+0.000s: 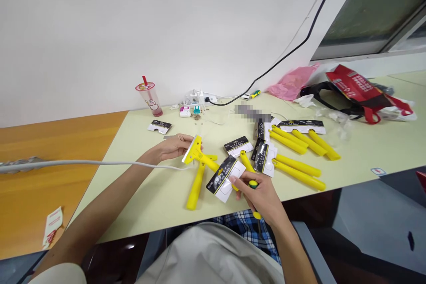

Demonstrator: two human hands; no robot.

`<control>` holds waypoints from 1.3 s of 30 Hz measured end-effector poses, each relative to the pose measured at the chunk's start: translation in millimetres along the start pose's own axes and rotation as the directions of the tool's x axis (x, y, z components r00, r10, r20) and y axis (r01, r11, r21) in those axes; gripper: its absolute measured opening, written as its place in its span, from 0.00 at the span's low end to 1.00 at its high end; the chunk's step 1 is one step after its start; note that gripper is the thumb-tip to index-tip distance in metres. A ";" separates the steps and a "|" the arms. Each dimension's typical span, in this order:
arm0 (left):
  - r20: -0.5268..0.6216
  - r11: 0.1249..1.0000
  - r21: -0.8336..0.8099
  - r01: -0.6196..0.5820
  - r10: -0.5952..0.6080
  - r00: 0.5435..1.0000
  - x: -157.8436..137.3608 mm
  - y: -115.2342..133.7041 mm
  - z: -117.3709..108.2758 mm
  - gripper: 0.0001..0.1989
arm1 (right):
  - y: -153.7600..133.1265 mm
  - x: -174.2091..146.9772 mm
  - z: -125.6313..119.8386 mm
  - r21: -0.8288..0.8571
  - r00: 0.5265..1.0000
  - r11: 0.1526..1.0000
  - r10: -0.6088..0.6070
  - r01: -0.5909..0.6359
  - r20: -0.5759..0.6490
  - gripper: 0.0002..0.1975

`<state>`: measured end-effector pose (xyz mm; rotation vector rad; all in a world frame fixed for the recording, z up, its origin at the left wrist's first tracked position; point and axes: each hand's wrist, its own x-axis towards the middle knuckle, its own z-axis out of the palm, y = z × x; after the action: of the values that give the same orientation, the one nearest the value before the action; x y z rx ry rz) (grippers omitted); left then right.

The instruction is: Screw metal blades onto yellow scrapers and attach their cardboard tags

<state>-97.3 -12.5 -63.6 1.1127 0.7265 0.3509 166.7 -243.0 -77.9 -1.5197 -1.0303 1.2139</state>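
A yellow scraper (208, 162) with a wide metal blade is held up over the table, its head toward the left. My left hand (175, 146) is closed at the head, fingers by the blade and partly hidden behind it. My right hand (261, 193) grips the handle end together with a black-and-white card (225, 178) that covers part of the handle. Tucked in the same hand is a yellow-and-green screwdriver (253, 184), its shaft pointing down toward the lap. Beneath lies another yellow scraper (195, 188), its head mostly hidden.
Several yellow handles (299, 173) with cards lie to the right. Near the wall stand a plastic cup (151, 100) and a power strip (196, 97). A loose card (159, 126) lies at left. A red bag (356, 88) and pink plastic bag (293, 82) sit far right. A grey cable (100, 163) crosses my left forearm.
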 end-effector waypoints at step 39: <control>-0.242 0.972 0.066 -0.226 0.235 0.941 -22.7 -16.6 21.6 0.24 | 5.8 -1.8 5.8 0.009 1.000 1.000 0.003 -0.003 0.019 0.30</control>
<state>-100.5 -47.8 -65.3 1.2057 0.8275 0.6885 161.1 -245.2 -83.7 -1.5062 -1.0344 1.2359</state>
